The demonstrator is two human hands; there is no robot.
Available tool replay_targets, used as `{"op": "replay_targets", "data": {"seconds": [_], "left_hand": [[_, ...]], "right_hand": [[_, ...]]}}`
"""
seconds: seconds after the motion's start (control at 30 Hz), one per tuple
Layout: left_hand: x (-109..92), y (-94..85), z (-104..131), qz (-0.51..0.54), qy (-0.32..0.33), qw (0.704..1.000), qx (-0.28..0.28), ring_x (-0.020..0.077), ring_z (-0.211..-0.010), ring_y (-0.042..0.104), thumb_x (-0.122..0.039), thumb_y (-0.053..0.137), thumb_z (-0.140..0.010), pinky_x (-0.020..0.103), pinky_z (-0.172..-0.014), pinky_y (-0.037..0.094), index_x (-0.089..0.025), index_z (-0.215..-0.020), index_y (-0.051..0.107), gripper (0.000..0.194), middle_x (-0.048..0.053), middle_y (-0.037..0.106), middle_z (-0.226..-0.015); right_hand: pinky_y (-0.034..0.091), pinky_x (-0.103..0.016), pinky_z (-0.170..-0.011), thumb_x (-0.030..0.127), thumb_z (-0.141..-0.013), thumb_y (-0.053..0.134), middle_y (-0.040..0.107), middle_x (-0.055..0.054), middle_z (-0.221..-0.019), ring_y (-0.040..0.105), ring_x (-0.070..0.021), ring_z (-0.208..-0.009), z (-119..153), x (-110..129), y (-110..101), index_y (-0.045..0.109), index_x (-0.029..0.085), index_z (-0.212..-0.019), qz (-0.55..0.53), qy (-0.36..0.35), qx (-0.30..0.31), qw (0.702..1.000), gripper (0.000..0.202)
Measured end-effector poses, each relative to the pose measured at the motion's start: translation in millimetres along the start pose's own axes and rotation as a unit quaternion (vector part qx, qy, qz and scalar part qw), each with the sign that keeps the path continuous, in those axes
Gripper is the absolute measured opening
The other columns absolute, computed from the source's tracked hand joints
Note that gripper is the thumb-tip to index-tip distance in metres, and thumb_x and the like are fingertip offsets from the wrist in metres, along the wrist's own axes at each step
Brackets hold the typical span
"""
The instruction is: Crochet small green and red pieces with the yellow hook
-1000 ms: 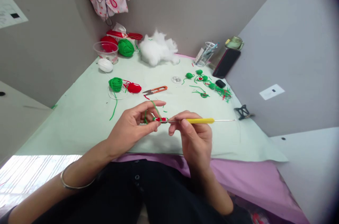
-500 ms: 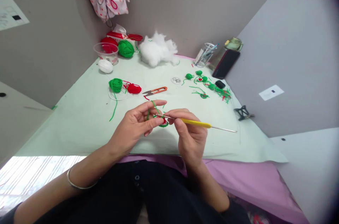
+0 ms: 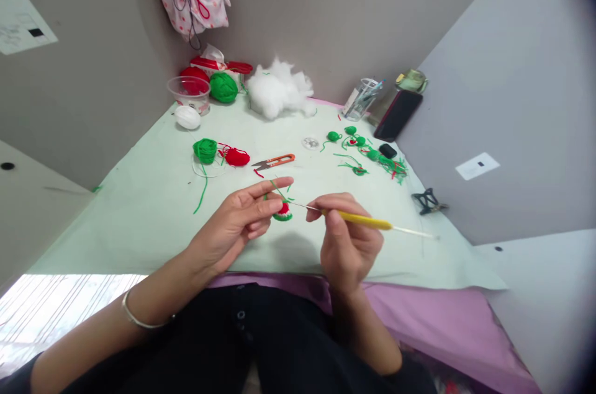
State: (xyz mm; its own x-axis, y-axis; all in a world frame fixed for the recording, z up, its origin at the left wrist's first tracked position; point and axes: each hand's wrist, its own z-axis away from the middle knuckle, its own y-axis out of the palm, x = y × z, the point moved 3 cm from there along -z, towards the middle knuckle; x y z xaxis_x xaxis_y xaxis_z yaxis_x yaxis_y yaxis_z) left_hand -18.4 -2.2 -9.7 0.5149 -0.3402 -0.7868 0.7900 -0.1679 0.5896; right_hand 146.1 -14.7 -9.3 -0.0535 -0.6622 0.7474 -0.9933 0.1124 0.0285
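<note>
**Close Work in Red and Green**

A person works a yellow-handled hook (image 3: 365, 219) at a small crocheted piece (image 3: 283, 211) of red, white and green, held above the table (image 3: 153, 220) close to its near edge and about midway between its sides. The left hand (image 3: 237, 217) pinches the piece between thumb and fingers, its index finger stretched out with a green strand (image 3: 279, 191) passing over it. The right hand (image 3: 351, 232) holds the hook near the front of the handle, fingers closed around it, the thin metal shank reaching the top of the piece (whether its tip sits in a loop is too small to tell). Good handling here likely calls for even tension over that raised finger, a pinch close to the stitch being worked, and the tip turned to catch the strand without splitting it. A light roll of the wrist should serve better than a hard pull, which could stretch the loop. Beyond the hands lie orange snips (image 3: 274, 162), with green yarn (image 3: 205, 151) and red yarn (image 3: 236, 157) toward the left edge. White stuffing (image 3: 279, 90) sits by the far edge.
</note>
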Motion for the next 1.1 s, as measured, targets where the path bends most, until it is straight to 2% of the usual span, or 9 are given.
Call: {"op": "replay_targets", "data": {"seconds": [0.13,0.23,0.3,0.43,0.57,0.77,0.97,1.03,1.1], "left_hand": [[2,2.1,1,-0.039,0.064,0.997,-0.030,0.0042,-0.058,0.039,-0.022,0.089,-0.076,0.017,-0.046,0.028,-0.024,-0.122,0.079,0.047,0.000,0.064,-0.085],[8,5.4,2,-0.048,0.091,0.993,-0.056,0.0057,-0.058,0.041,-0.024,0.089,-0.077,0.018,-0.049,0.031,-0.025,-0.128,0.076,0.052,-0.002,0.062,-0.079],[12,6.6,0,-0.020,0.041,0.998,-0.036,0.0048,-0.056,0.037,-0.028,0.087,-0.079,0.018,-0.048,0.030,-0.022,-0.127,0.077,0.049,-0.002,0.059,-0.076],[10,3.7,-1,0.013,-0.009,1.000,0.000,0.0009,-0.054,0.029,-0.024,0.085,-0.081,0.016,-0.045,0.025,-0.018,-0.113,0.083,0.034,0.000,0.059,-0.083],[5,3.3,1,-0.021,0.042,0.999,-0.005,0.0055,-0.064,0.046,-0.022,0.086,-0.080,0.015,-0.050,0.034,-0.025,-0.117,0.082,0.038,0.001,0.063,-0.085],[8,5.4,2,-0.058,0.058,0.996,-0.020,0.0104,-0.079,0.058,-0.024,0.087,-0.080,0.020,-0.069,0.045,-0.029,-0.113,0.084,0.033,0.001,0.072,-0.087],[13,3.9,-2,0.004,0.014,0.999,-0.038,0.0116,-0.084,0.060,-0.032,0.088,-0.078,0.022,-0.076,0.045,-0.026,-0.116,0.083,0.039,0.001,0.073,-0.090],[14,3.1,-3,0.023,-0.027,0.999,-0.023,0.0124,-0.085,0.061,-0.031,0.087,-0.079,0.022,-0.076,0.046,-0.023,-0.117,0.082,0.039,0.004,0.073,-0.094],[11,1.6,-3,0.014,-0.028,0.999,-0.020,0.0114,-0.083,0.060,-0.028,0.087,-0.078,0.022,-0.075,0.046,-0.021,-0.114,0.083,0.036,0.003,0.073,-0.091]], "right_hand": [[0.055,-0.034,-0.064,0.021,-0.101,0.058,0.068,-0.002,-0.084,0.065,-0.0160,-0.070,1,-2,4,0.077,0.027,-0.103,-0.044,0.055,0.015,0.997,0.020],[0.059,-0.038,-0.074,0.014,-0.097,0.064,0.073,-0.005,-0.101,0.070,-0.0198,-0.089,12,-2,14,0.078,0.032,-0.113,0.131,-0.064,0.009,0.989,0.028],[0.059,-0.039,-0.078,0.012,-0.095,0.067,0.073,-0.006,-0.109,0.070,-0.0213,-0.095,17,0,15,0.078,0.035,-0.116,0.188,-0.138,-0.020,0.972,0.034],[0.055,-0.037,-0.070,0.017,-0.099,0.059,0.072,-0.004,-0.091,0.066,-0.0192,-0.081,8,-1,5,0.078,0.030,-0.108,0.047,-0.022,-0.034,0.998,0.025],[0.054,-0.035,-0.067,0.023,-0.099,0.062,0.072,-0.002,-0.088,0.064,-0.0165,-0.073,-2,-2,3,0.078,0.027,-0.100,-0.085,0.068,-0.012,0.994,0.017],[0.061,-0.036,-0.077,0.018,-0.100,0.060,0.078,-0.004,-0.100,0.072,-0.0194,-0.092,1,-2,11,0.078,0.028,-0.107,-0.020,0.038,0.026,0.999,0.021],[0.063,-0.037,-0.081,0.008,-0.094,0.065,0.075,-0.008,-0.114,0.072,-0.0213,-0.099,12,6,14,0.077,0.031,-0.117,0.229,-0.160,0.041,0.959,0.034],[0.062,-0.037,-0.079,0.008,-0.095,0.063,0.075,-0.007,-0.108,0.072,-0.0206,-0.095,10,5,10,0.077,0.029,-0.115,0.199,-0.136,0.034,0.970,0.032],[0.060,-0.036,-0.072,0.012,-0.098,0.059,0.074,-0.005,-0.096,0.070,-0.0183,-0.082,4,3,4,0.077,0.027,-0.110,0.101,-0.052,0.009,0.993,0.026]]}}
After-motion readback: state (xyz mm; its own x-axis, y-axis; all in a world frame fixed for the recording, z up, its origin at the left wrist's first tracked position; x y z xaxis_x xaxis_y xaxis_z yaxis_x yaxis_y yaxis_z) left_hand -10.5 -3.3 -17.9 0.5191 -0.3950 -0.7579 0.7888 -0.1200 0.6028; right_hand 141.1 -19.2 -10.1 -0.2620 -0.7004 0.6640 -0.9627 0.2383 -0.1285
